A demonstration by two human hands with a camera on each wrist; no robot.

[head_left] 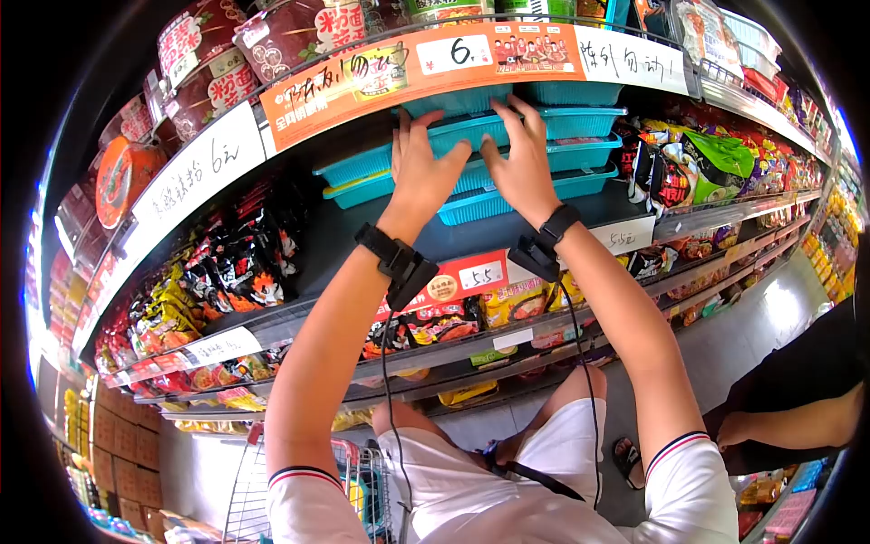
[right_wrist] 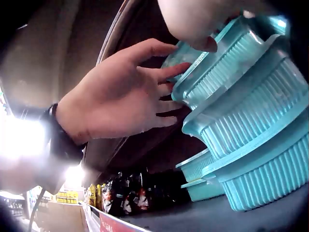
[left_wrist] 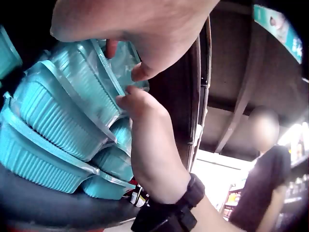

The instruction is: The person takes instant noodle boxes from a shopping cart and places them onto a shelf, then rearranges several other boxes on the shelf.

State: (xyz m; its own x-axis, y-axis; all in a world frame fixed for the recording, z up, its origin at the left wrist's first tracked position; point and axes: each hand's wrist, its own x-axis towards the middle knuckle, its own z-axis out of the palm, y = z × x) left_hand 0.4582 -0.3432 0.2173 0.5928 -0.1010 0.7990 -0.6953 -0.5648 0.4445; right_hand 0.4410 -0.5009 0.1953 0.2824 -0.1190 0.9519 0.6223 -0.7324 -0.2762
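Trays (head_left: 580, 154) of teal plastic are stacked on a dark shelf (head_left: 362, 231), at 12 o'clock in the head view, just under an orange price strip (head_left: 435, 59). Both arms are stretched up to them. The top tray (right_wrist: 236, 58) is met by the left hand (head_left: 424, 177) from 9 o'clock: its fingers (right_wrist: 166, 72) are spread and nearly straight, with the tips laid against the tray's end wall, so nothing is clasped by it. The right hand (head_left: 521, 172) is set close beside it, at 3 o'clock, and its fingers are bent over the tray's rim, which is grasped. A black strap (head_left: 385, 249) is worn on each wrist. Red and black packets (head_left: 240, 263) are ranged at 8 o'clock of the hands, green ones (head_left: 716, 154) at 3 o'clock, and red bowls (head_left: 299, 32) at 11 o'clock above the strip. A trolley (head_left: 362, 471) is seen at 6 o'clock, and another person's arm (head_left: 797, 422) at 4 o'clock
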